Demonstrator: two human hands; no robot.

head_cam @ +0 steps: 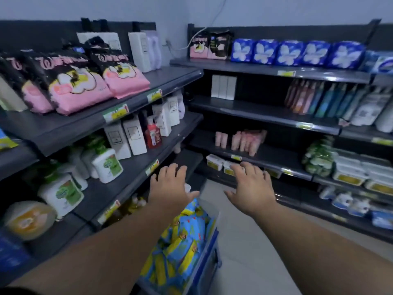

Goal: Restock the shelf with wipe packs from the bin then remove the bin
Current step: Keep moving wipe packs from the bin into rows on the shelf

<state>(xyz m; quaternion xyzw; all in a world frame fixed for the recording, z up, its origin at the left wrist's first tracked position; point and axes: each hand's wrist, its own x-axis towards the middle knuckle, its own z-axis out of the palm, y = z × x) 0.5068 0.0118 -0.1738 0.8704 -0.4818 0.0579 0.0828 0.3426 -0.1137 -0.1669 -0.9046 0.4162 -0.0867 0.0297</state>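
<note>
A bin with a blue rim stands on the floor below me, filled with several blue-and-yellow wipe packs. My left hand hovers above the bin's far end with its fingers spread and holds nothing. My right hand is stretched out to the right of the bin, over the floor, fingers spread too and empty. Both hands are in front of the low corner shelves. Neither hand touches the bin or a pack.
Dark shelving on the left carries pink-and-black packs, white boxes and green-labelled refill pouches. The right shelving holds blue packs, bottles, pink tubes and white tubs. Pale floor lies between the bin and the right shelves.
</note>
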